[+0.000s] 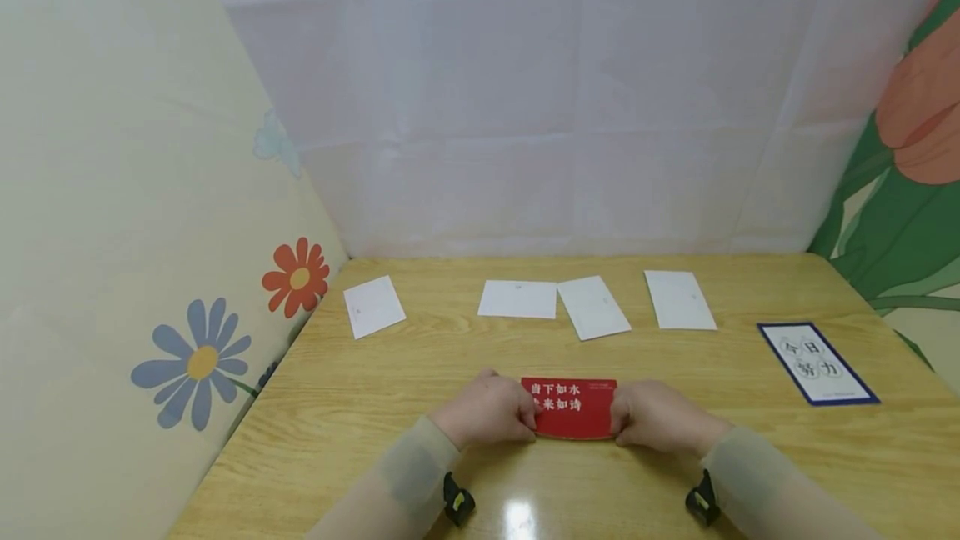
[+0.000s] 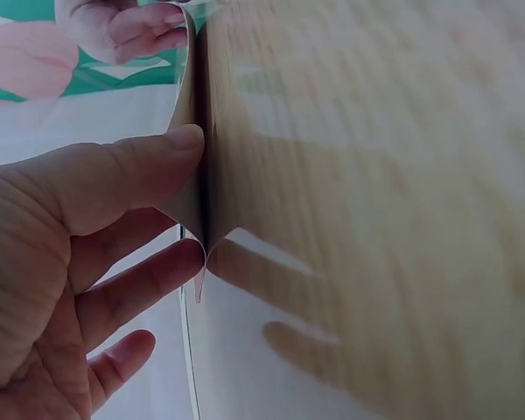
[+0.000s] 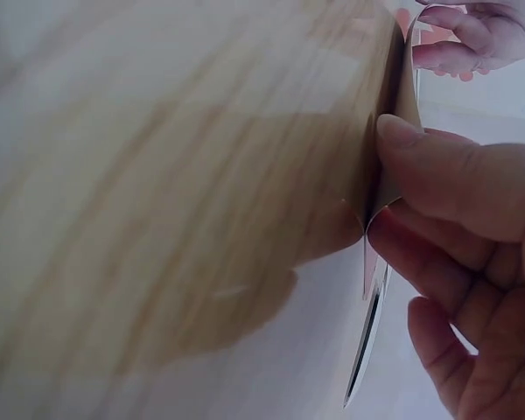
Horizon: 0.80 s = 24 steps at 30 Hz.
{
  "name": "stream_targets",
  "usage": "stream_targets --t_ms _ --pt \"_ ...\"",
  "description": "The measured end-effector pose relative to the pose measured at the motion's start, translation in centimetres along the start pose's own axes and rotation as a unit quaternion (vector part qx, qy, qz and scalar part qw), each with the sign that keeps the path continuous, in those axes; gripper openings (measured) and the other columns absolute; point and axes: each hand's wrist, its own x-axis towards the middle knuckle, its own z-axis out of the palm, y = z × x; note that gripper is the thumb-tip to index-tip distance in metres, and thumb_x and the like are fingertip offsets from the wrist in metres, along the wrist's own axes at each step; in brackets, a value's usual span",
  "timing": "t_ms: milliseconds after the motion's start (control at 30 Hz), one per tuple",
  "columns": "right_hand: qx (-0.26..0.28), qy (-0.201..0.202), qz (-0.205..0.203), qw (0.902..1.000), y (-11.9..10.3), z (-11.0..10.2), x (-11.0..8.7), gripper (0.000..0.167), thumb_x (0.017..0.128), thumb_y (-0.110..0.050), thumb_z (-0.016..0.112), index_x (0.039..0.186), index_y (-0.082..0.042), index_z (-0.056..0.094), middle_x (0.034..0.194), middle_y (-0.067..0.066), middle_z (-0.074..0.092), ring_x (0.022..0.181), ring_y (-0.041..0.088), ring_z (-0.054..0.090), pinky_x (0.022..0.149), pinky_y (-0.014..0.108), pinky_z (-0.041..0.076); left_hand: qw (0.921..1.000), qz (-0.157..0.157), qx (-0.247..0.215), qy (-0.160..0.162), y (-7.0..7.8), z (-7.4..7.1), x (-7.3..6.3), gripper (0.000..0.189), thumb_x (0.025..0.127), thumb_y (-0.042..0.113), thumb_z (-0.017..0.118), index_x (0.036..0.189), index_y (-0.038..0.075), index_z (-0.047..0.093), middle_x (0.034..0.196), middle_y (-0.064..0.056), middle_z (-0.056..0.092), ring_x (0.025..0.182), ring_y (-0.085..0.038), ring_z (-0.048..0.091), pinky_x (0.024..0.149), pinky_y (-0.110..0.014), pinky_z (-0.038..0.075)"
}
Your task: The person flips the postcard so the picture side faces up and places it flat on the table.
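Note:
A red card [image 1: 573,423] with white Chinese characters is held between both hands in the head view, near the front middle of the table. My left hand [image 1: 491,411] pinches its left end, thumb on the near side. At the opposite end, my right hand [image 1: 663,417] pinches it the same way. Both wrist views show the card nearly edge-on and bowed, its lower edge at or just over the glossy tabletop. The thumb of my left hand [image 2: 96,210] presses the card's back [image 2: 185,192]; my right hand [image 3: 468,219] mirrors it.
Several white cards lie along the back of the wooden table [image 1: 337,407], among them one at far left [image 1: 374,307] and one at right [image 1: 679,300]. Two middle cards touch or nearly touch. A blue-bordered card [image 1: 817,362] lies at right. A white-covered wall [image 1: 525,107] stands behind.

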Motion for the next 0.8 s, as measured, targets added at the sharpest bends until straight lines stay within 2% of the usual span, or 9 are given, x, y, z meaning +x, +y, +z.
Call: stream_targets --t_ms 167,300,433,500,567,700,800 --pt "-0.003 0.002 -0.007 1.0 -0.1 -0.1 -0.1 0.012 0.079 -0.017 0.079 0.078 -0.025 0.071 0.079 -0.022 0.057 0.074 0.0 0.052 0.073 0.032 0.047 0.9999 0.003 0.012 0.004 0.1 0.0 0.0 0.013 0.079 0.031 0.079 0.069 0.031 0.07 0.073 0.026 0.057 0.076 0.007 0.052 0.095 -0.043 0.032" --pt "-0.023 -0.001 -0.014 0.9996 -0.5 -0.2 -0.3 0.006 0.083 -0.024 0.075 0.088 -0.025 0.072 0.086 -0.019 0.058 0.08 0.001 0.054 0.077 0.034 0.047 0.9999 0.001 0.008 0.007 0.1 0.0 0.0 0.013 0.078 0.031 0.08 0.068 0.031 0.071 0.073 0.026 0.057 0.075 0.007 0.052 0.094 -0.042 0.032" --pt "-0.074 -0.019 0.014 0.997 -2.2 0.2 -0.3 0.028 0.087 -0.032 0.07 0.112 -0.02 0.07 0.111 -0.006 0.064 0.101 0.015 0.06 0.089 0.042 0.047 0.9999 0.003 0.007 0.009 0.1 0.0 0.0 0.015 0.078 0.031 0.08 0.067 0.031 0.07 0.071 0.026 0.056 0.072 0.007 0.051 0.092 -0.041 0.032" --pt "-0.109 -0.03 0.038 0.9928 -3.4 0.7 -0.3 0.04 0.088 -0.034 0.069 0.124 -0.018 0.065 0.124 0.0 0.062 0.106 0.021 0.061 0.091 0.044 0.047 0.9999 0.004 0.008 0.01 0.2 0.0 0.0 0.015 0.078 0.031 0.08 0.067 0.031 0.069 0.07 0.026 0.056 0.071 0.007 0.05 0.09 -0.04 0.033" --pt "-0.144 -0.037 0.059 0.9871 -4.6 1.2 -0.1 0.045 0.089 -0.034 0.066 0.131 -0.017 0.06 0.132 0.003 0.059 0.097 0.022 0.063 0.087 0.043 0.049 0.9999 0.007 0.011 0.011 0.2 0.0 0.0 0.016 0.078 0.031 0.08 0.067 0.031 0.068 0.068 0.026 0.055 0.069 0.007 0.05 0.088 -0.039 0.033" --pt "-0.205 -0.031 0.087 0.9744 -6.2 2.2 0.0 0.04 0.093 -0.028 0.06 0.132 -0.018 0.06 0.131 0.007 0.06 0.082 0.026 0.066 0.076 0.043 0.051 0.9998 0.009 0.016 0.011 0.2 0.0 0.1 0.016 0.078 0.031 0.079 0.068 0.031 0.067 0.068 0.026 0.055 0.067 0.006 0.05 0.085 -0.036 0.034" --pt "-0.236 -0.034 0.087 0.9672 -6.7 2.6 0.0 0.038 0.094 -0.025 0.058 0.132 -0.02 0.06 0.129 0.008 0.061 0.094 0.033 0.066 0.08 0.046 0.05 0.9999 0.004 0.011 0.006 0.2 0.1 0.0 0.016 0.079 0.032 0.079 0.069 0.031 0.066 0.068 0.026 0.055 0.067 0.006 0.05 0.085 -0.036 0.034"
